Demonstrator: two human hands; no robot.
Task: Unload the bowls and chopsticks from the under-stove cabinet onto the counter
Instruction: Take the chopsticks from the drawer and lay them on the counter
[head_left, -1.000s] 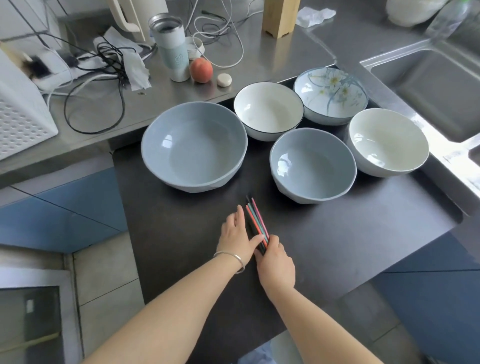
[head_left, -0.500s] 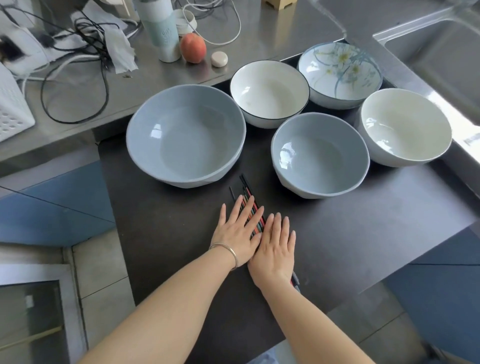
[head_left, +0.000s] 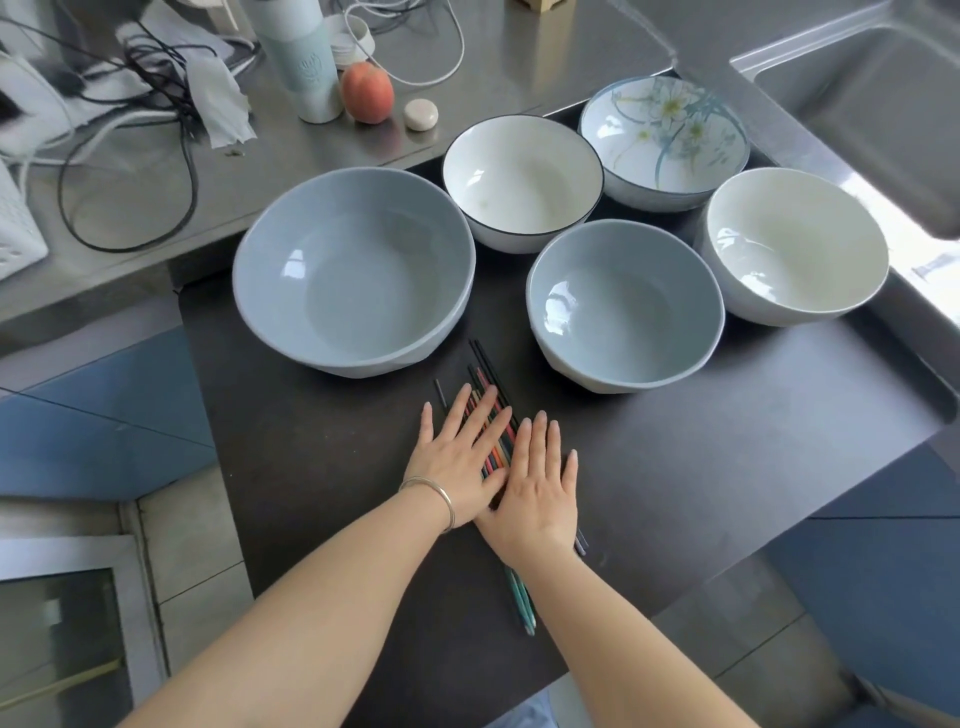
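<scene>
Several bowls stand on the black stove top: a large blue-grey bowl, a white dark-rimmed bowl, a flowered bowl, a smaller blue-grey bowl and a cream bowl. A bundle of coloured chopsticks lies in front of the bowls, pointing away from me. My left hand, with a bracelet on the wrist, and my right hand lie flat on the chopsticks with fingers spread. Chopstick ends stick out beyond my fingertips and below my right wrist.
The steel counter at back left carries a pale tumbler, a peach, a small round lid, crumpled tissue and tangled cables. A steel sink is at the right. Blue cabinet fronts lie below.
Both hands went from pinching the chopstick bundle together to lying flat on it with fingers spread. The chopsticks have fanned out slightly. The view has shifted closer to the bowls.
</scene>
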